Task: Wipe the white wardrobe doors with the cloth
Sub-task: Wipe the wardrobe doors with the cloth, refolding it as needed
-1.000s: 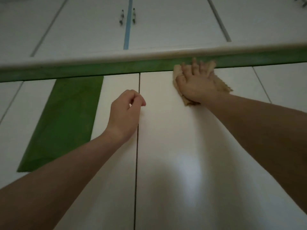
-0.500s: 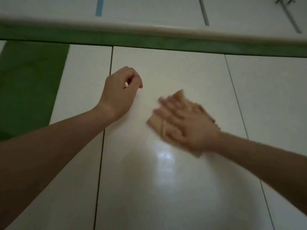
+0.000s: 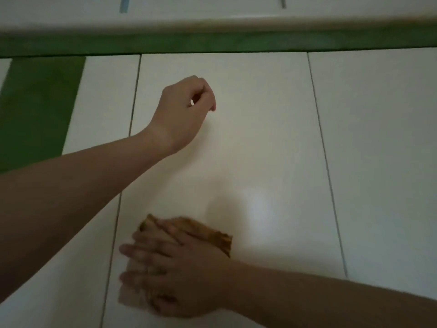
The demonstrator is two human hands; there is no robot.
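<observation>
A white wardrobe door (image 3: 248, 143) fills the middle of the head view, with a soft glare spot on it. My right hand (image 3: 175, 271) lies flat on a folded tan cloth (image 3: 208, 235) and presses it against the lower left part of that door. The fingers are spread and point left; the cloth shows above and below them. My left hand (image 3: 184, 110) rests higher on the same door, fingers curled loosely with nothing in them.
A green band (image 3: 212, 43) runs across above the doors, under a white ledge (image 3: 236, 22). A green panel (image 3: 37, 110) stands at the far left. More white doors flank the middle one: a narrow left door (image 3: 101, 98) and a right door (image 3: 378, 150).
My right hand has swept the cloth from the door's top edge down and left to its lower part. The left hand stays on the door. The view has tilted downward.
</observation>
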